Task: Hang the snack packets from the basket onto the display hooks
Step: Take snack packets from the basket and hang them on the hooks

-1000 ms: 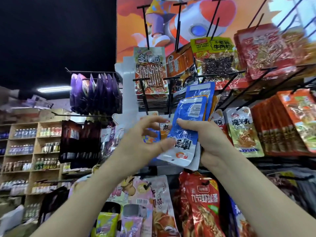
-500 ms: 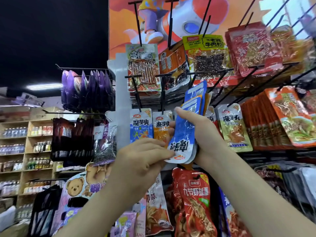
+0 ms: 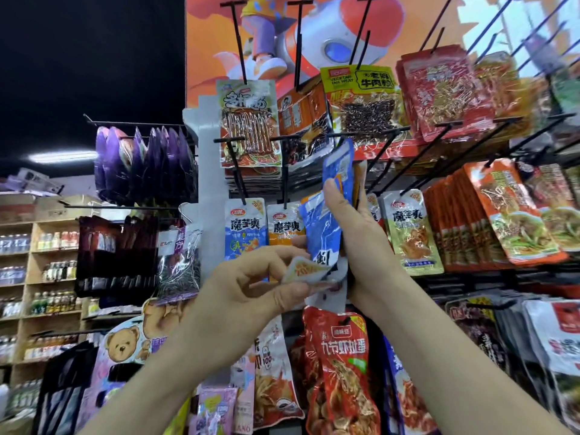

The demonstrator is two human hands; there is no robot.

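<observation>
So, right hand (image 3: 361, 246) gripping an upright stack of blue snack packets (image 3: 340, 166) before the display hooks (image 3: 229, 139), left hand (image 3: 251, 290) pinching the front packet (image 3: 323, 233) by its lower corner

The blue packets (image 3: 324, 227) are of thin plastic film, glossy and a little crumpled, with light reflecting on them. The display hooks (image 3: 300, 42) look like thin black metal rods, matt. The red packet (image 3: 342, 372) below is shiny plastic too. The shelves (image 3: 47, 221) at left look like pale wood

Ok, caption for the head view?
Right hand holds blue snack packets before the display hooks; left hand pinches one packet's corner.
</observation>
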